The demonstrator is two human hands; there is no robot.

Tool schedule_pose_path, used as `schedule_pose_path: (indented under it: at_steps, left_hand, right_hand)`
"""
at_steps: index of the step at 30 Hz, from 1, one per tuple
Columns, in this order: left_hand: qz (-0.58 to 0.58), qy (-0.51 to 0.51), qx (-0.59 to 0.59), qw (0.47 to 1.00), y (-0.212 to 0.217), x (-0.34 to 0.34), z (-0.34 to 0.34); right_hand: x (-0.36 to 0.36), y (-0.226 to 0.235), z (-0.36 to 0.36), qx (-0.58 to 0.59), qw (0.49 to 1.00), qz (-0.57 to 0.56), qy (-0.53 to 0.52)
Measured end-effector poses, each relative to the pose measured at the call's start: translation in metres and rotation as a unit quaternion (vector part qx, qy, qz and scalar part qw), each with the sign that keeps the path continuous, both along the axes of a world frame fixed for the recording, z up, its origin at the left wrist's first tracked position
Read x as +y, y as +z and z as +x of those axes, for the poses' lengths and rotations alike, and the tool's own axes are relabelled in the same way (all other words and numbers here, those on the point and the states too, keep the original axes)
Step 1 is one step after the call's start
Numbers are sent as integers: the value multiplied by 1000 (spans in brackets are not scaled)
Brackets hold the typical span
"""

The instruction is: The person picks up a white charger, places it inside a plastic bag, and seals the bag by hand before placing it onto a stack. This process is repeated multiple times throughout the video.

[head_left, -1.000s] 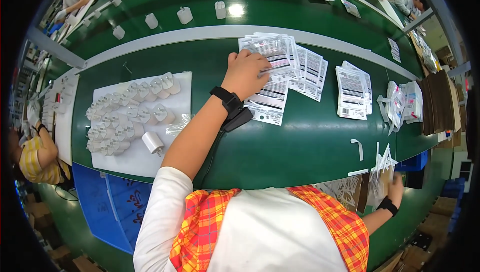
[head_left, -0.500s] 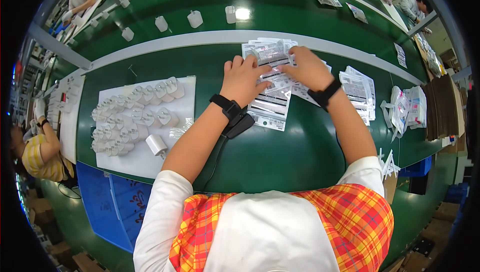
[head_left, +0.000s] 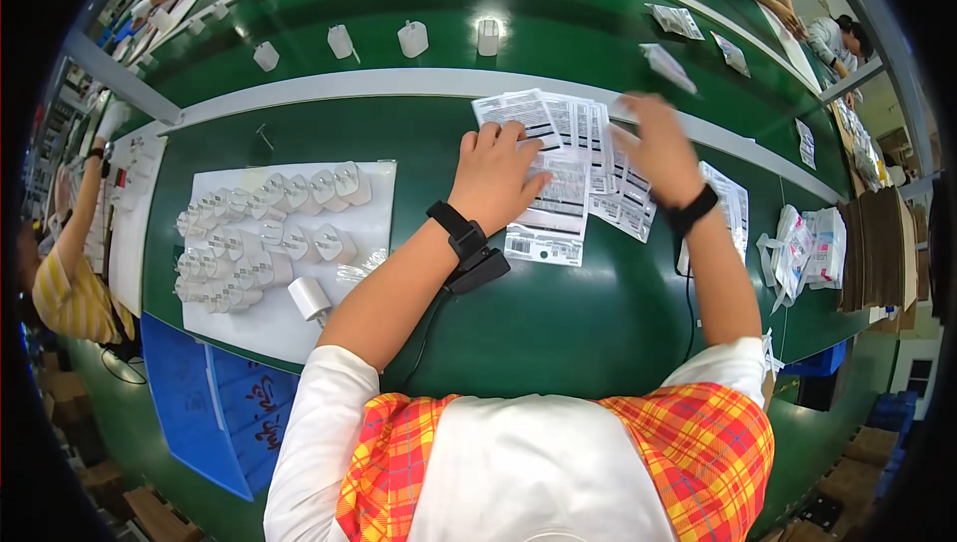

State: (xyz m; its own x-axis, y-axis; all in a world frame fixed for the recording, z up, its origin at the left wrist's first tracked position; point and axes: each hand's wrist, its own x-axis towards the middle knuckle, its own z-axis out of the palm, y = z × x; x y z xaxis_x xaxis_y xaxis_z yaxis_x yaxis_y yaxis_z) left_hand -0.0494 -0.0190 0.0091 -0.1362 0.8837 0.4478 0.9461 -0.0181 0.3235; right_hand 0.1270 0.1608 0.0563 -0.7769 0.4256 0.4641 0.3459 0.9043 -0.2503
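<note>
My left hand (head_left: 498, 175) lies with fingers apart on a fanned stack of flat plastic bags (head_left: 568, 123) with printed black-and-white labels. To its right, my right hand (head_left: 660, 155) is blurred by motion, its thumb and fingers apart and nothing visible between them. Just beyond it, a filled plastic packet (head_left: 668, 69), also blurred, is over the green conveyor belt (head_left: 558, 48), apart from the hand. On a white sheet (head_left: 374, 203) at the left stand rows of white plug chargers (head_left: 289, 193), prongs upward. One charger (head_left: 309, 299) lies on its side near my left forearm.
More labelled bags (head_left: 733, 205) lie beside my right wrist. Right of them are white plastic packs (head_left: 809, 248) and brown cardboard sheets (head_left: 882, 243). A pale rail (head_left: 419, 81) separates table and belt, which carries chargers (head_left: 413, 38) and packets (head_left: 676, 20). Co-workers sit at left and far right.
My hands have separated; the right moved right, away from the left. The packet once under both hands now appears over the belt. Belt items have shifted right.
</note>
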Motion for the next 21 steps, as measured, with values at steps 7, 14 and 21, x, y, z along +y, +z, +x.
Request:
schedule_pose_path:
  at_steps: [7,14,21]
  left_hand:
    - [-4,-116,-136,984,-8,12,-13]
    - [157,-19,-231,960,2,7,-17]
    - [101,11,-159,982,12,5,-16]
  right_hand:
    - [-120,-8,15,-183,965,-136,128]
    - [-93,49,17,-90,987,-73,111]
    - [-61,-1,-29,-116,981,-15,153]
